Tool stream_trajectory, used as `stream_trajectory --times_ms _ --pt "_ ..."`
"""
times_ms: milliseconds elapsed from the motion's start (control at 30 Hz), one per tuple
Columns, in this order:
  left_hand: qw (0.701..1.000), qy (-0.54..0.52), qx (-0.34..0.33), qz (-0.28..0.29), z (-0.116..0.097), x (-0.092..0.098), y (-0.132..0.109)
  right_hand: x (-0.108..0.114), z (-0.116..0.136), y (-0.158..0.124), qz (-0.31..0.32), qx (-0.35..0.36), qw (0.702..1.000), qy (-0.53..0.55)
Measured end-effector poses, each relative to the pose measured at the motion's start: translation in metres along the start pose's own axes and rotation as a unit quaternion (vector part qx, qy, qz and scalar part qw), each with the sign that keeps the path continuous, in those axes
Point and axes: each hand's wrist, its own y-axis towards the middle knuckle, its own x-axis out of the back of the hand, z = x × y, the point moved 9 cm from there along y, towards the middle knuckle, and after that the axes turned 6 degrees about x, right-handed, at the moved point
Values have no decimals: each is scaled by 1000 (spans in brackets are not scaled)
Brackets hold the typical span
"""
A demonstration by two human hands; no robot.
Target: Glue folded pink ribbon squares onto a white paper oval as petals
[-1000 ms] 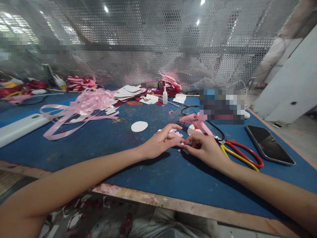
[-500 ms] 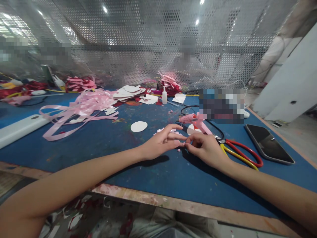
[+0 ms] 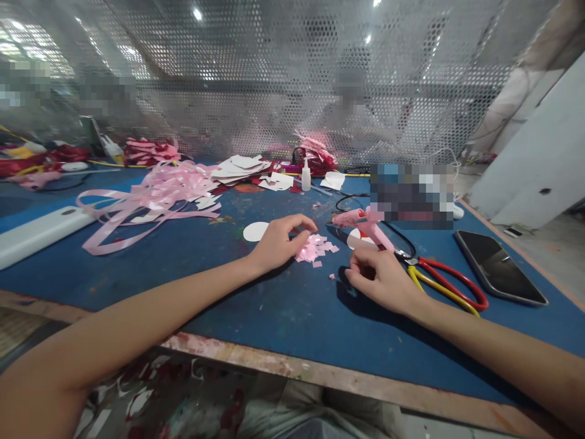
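My left hand [image 3: 282, 244] reaches over the blue table top beside a small heap of cut pink ribbon pieces [image 3: 315, 249]. Its fingers are curved, with a gap between them and the thumb, and nothing shows in it. A white paper oval [image 3: 255, 231] lies partly behind this hand. To the right, my right hand [image 3: 382, 277] has thumb and forefinger pressed together; whatever may be between them is hidden. One stray pink piece [image 3: 331, 277] lies between the hands. Just beyond my right hand rest a pink glue gun [image 3: 363, 221] and another white oval [image 3: 356, 239].
Scissors [image 3: 450, 283] with red and yellow handles and a dark phone [image 3: 500, 266] lie at right. Pink ribbon [image 3: 169, 189], white paper cut-outs [image 3: 240, 169] and a small bottle [image 3: 306, 177] occupy the back. A perforated metal screen [image 3: 274, 73] stands behind the table.
My hands were together at the fingertips and have parted. The left hand has drawn back leftward, uncovering the pink pieces and overlapping the white oval; the right hand has barely moved.
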Motion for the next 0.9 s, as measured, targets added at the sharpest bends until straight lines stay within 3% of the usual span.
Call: stream_trajectory --times_ms 100,267,600,767,900 --pt "999 43 -6 -19 7 4 5 5 2 0 -23 16 999 -16" --pt "995 95 -16 6 14 -1 11 7 7 1 -36 53 998 7" --pt "973 131 -93 164 11 -33 4 11 10 1 -66 73 995 -1" --pt "976 132 -99 144 10 -28 6 11 11 2 -67 76 995 -2" --pt "991 87 -54 89 13 -16 10 11 11 3 -70 78 995 0"
